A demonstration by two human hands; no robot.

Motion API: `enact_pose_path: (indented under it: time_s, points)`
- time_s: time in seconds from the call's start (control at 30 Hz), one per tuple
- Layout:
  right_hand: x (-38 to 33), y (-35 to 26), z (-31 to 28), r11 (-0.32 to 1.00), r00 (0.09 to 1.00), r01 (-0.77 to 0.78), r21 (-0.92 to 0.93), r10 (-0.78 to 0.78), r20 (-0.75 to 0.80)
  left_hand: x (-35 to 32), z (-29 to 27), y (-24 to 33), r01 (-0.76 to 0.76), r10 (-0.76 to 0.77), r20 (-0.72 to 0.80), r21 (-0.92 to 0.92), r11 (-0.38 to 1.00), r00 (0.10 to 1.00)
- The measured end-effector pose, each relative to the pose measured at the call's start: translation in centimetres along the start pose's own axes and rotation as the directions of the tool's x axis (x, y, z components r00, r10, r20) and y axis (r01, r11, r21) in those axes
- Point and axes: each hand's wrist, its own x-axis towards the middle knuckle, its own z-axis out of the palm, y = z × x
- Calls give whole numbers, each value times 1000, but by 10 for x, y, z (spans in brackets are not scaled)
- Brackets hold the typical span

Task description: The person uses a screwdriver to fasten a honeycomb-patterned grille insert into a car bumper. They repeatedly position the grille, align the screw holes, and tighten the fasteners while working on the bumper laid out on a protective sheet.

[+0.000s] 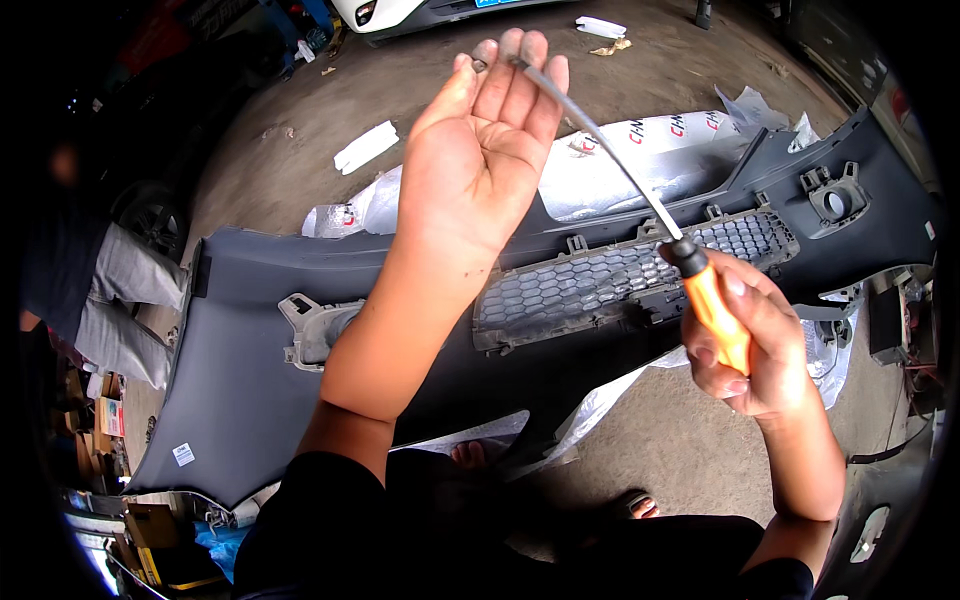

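Observation:
My right hand point(752, 345) grips the orange handle of a long screwdriver point(716, 312). Its metal shaft runs up and left to my left hand point(482, 150), which is raised palm up with fingers together; the tip meets the fingertips, where a small dark screw point(479, 65) seems pinched. Below both hands a dark grey car bumper point(250, 380) lies inside up on the concrete floor, with a honeycomb grille point(620, 280) in its middle.
White plastic wrapping point(640, 150) lies behind the bumper. A person in grey trousers point(120, 310) crouches at the left. A white car's front point(400, 15) stands at the top. Boxes and clutter point(110, 420) sit at the lower left. My bare toes point(470, 455) show below.

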Motion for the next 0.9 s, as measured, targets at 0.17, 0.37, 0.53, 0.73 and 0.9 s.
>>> enact_pose_path:
  time_s: [0.17,0.37,0.53,0.73,0.9]
  points:
    - [-12,-3,-16,920,984,178,-350,-166,63,-27,12,18,222,-209,86,-203,954,974]
    - [-36,-30,-12,784,977,204,-586,-199,74,-71,29,11,347,-341,64,-134,928,938]
    - [-33,-31,-15,805,977,207,-556,-196,80,-73,32,14,359,-350,94,-122,925,932]
    - [-30,-22,-14,818,977,206,-537,-201,69,-73,29,11,338,-331,82,-95,936,940]
    - [-27,-16,-18,824,974,218,-523,-216,66,-70,21,7,324,-308,127,-124,938,943]
